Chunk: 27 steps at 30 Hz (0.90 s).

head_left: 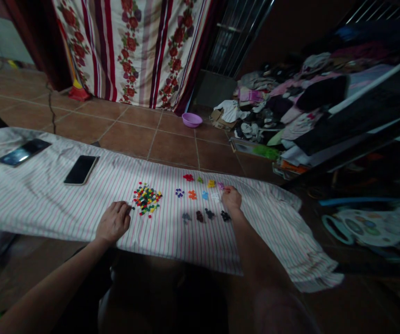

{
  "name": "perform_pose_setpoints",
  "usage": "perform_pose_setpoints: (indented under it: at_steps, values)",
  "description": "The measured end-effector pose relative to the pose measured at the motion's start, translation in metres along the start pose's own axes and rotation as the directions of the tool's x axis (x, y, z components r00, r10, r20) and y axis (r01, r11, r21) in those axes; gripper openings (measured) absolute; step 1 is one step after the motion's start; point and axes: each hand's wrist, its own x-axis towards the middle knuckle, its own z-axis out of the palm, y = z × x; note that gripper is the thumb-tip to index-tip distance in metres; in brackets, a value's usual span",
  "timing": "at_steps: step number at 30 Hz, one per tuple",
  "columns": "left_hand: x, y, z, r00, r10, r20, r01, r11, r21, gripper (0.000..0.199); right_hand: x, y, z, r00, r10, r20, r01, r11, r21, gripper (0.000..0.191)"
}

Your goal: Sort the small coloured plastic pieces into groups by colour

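A mixed pile of small coloured pieces [147, 199] lies on the striped cloth [165, 236]. At its left edge is my left hand [114, 221], fingers curled together, with a tiny dark piece [132, 208] at the fingertips. My right hand [232, 198] reaches to the sorted groups, its fingers pinched beside the pink-purple cluster [221, 185]; whatever they hold is too small to make out. Near it sit white pieces [215, 197], yellow pieces [211, 183] and light blue pieces [205, 195]. Red [188, 177], green, orange, dark blue, grey, brown and black groups are close by.
Two phones, one black-screened [80, 170] and one reflecting light [24, 152], rest on the cloth's left part. Beyond the table, a purple basin [192, 120] stands on the tiled floor before a floral curtain [130, 51]. Heaped clothes [269, 102] fill the right side.
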Motion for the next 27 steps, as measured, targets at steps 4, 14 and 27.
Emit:
perform_pose_setpoints:
  at_steps: [4, 14, 27]
  values:
    - [0.0, -0.001, 0.001, 1.0, -0.01, 0.018, 0.01, 1.0, 0.017, 0.02, -0.005, -0.007, -0.008, 1.0, 0.022, -0.01, -0.022, 0.999, -0.03, 0.032]
    - [-0.002, -0.003, 0.004, 0.999, -0.009, 0.035, 0.007, 0.999, 0.049, 0.019, -0.03, -0.053, -0.013, 0.998, -0.061, 0.036, 0.056, 0.992, 0.112, 0.029]
    - [-0.004, -0.004, 0.006, 0.998, -0.027, 0.054, 0.025, 0.998, 0.05, 0.017, -0.128, -0.156, 0.027, 0.873, -0.46, 0.163, 0.341, 0.813, 0.472, 0.025]
